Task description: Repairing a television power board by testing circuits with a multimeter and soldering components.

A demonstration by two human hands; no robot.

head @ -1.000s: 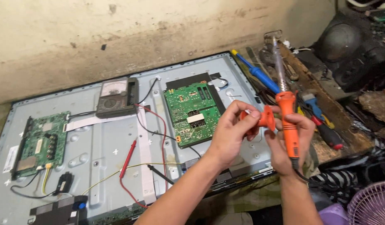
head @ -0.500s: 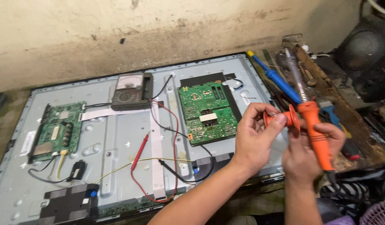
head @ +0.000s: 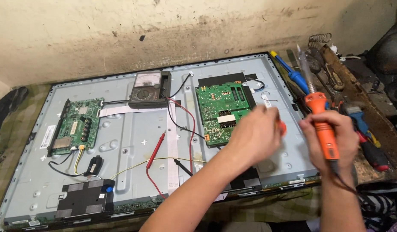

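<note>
Has drawn the left hand (head: 256, 135) away from the iron since half a second ago, toward 9 o'clock. Fingers were meeting the right hand at the orange collar then; now parted from it by a clear gap, so the two-handed fiddling at the iron looks broken off for the moment. Motion-blurred, curled, apparently pinching a small orange piece (head: 283, 127) at the fingertips.

Clamps the right hand (head: 331, 139) around the soldering iron (head: 321, 114), at 3 o'clock of the scene. Glossy orange plastic grip, slim metal shaft pointing to 12 o'clock, dark cord trailing past the wrist toward 6.

Below both hands, an opened television back (head: 134, 141) on the surface:
- pale stamped sheet metal, dimpled and ribbed
- green power board (head: 222, 107), dense with components, just at 9 o'clock of the left hand
- smaller green board (head: 76, 126) far toward 9
- boxy dark analogue meter (head: 149, 89) at 11, with red probe (head: 155, 150) and black probe (head: 181, 166) lying loose on thin leads

At 1 o'clock, a blue-handled screwdriver (head: 293, 73) among grimy tools.
</note>
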